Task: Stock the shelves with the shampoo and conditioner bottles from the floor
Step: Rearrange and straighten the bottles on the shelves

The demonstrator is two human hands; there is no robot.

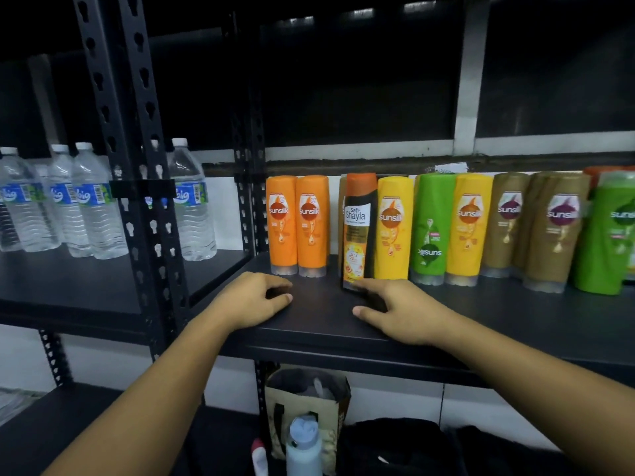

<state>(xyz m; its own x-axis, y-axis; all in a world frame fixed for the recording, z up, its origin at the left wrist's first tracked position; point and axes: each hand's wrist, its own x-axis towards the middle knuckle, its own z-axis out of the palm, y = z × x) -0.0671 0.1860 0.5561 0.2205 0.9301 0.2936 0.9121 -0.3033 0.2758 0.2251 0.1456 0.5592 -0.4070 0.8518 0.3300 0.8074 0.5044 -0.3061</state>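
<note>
Left hand [254,300] loose, empty. Right hand [409,310] at tilted tall bottle [357,228] base, grip unclear; nudge may topple it onto yellow bottle [395,235].

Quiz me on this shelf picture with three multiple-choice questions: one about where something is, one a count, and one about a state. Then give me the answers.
1. Where does the Safi Shayla bottle stand?
A. Among the water bottles
B. Between the right orange Sunsilk bottle and a yellow Sunsilk bottle
C. In the paper bag

2. How many orange Sunsilk bottles stand left of it?
A. One
B. Two
C. Four

3. How does the logo read on the green Sunsilk bottle just right of that yellow bottle?
A. Upside down
B. Right way up
C. It has no logo

Answers:
1. B, as orange is on its left and yellow on its right.
2. B, as the left orange Sunsilk bottle and the right one stand side by side.
3. A, as "sunsilk" is inverted near its base.
</note>
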